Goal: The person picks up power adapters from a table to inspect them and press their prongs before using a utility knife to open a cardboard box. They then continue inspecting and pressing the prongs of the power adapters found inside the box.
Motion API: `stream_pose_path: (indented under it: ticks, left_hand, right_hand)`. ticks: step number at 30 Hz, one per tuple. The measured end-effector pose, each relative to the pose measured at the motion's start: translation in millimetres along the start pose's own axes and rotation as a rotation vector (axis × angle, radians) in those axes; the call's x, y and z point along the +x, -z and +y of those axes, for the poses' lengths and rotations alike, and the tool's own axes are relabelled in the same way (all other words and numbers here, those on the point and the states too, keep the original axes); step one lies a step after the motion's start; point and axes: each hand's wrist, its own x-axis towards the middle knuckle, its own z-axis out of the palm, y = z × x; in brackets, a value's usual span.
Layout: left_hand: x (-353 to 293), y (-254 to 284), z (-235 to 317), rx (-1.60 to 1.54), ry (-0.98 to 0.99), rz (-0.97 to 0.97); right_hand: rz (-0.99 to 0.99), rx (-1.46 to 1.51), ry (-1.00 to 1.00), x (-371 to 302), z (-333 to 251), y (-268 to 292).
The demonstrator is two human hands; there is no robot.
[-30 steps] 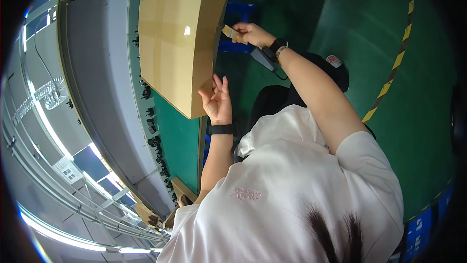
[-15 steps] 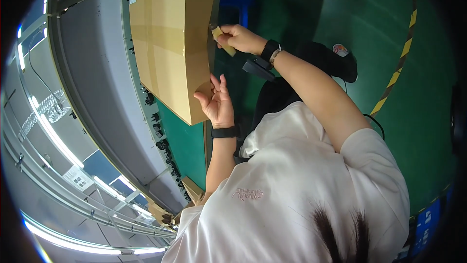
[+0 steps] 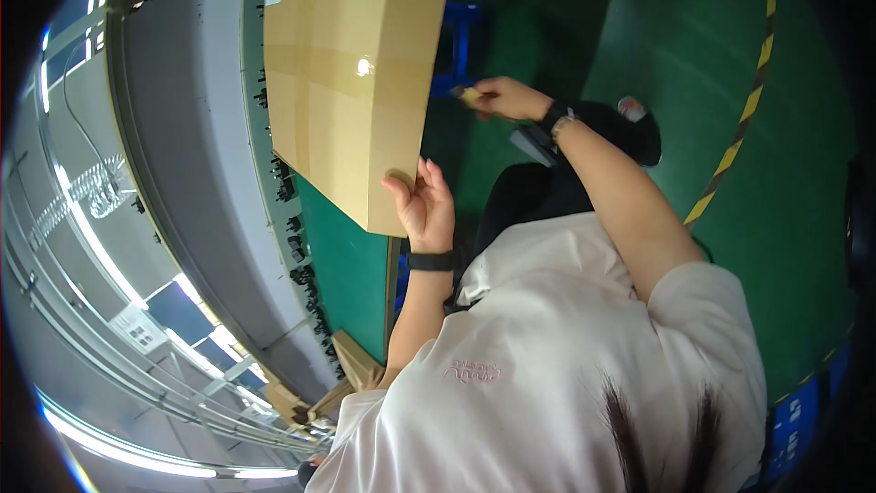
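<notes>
The cardboard box (image 3: 328, 101), cut off above, is set along the edge of the bench (image 3: 342, 260); against it the left hand (image 3: 429, 212) is loosely spread. A blurred yellowish piece (image 3: 471, 97) is pinched by the right hand (image 3: 513, 99), with open floor (image 3: 675, 55) beyond.

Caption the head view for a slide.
Left hand touches a taped cardboard box; right hand holds a small yellowish object, blurred.

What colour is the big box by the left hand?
Light brown: the box shows best in the head view.
</notes>
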Motion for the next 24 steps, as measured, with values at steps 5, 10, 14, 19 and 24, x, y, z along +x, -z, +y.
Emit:
stream_pose_path:
  ticks: [5, 10, 14, 19, 24]
  left_hand:
    - [-47, -96, 34, 0.025, -0.125, 0.210]
    - [-84, -210, 82, 0.379, -0.381, 0.197]
    - [-99, -233, 149, 0.316, -0.511, 0.117]
    - [-95, -272, 217, 0.215, -0.616, -0.002]
    - [-77, -303, 305, 0.124, -0.550, -0.306]
  right_hand:
    - [0.610, 0.091, -0.394, -40, -79, 34]
    - [0.698, -0.070, -0.296, -39, -194, 38]
    - [0.631, -0.079, -0.235, -8, -276, 16]
    - [0.589, -0.140, 0.002, 72, -352, -15]
    - [0.514, -0.700, -0.067, 155, -389, -21]
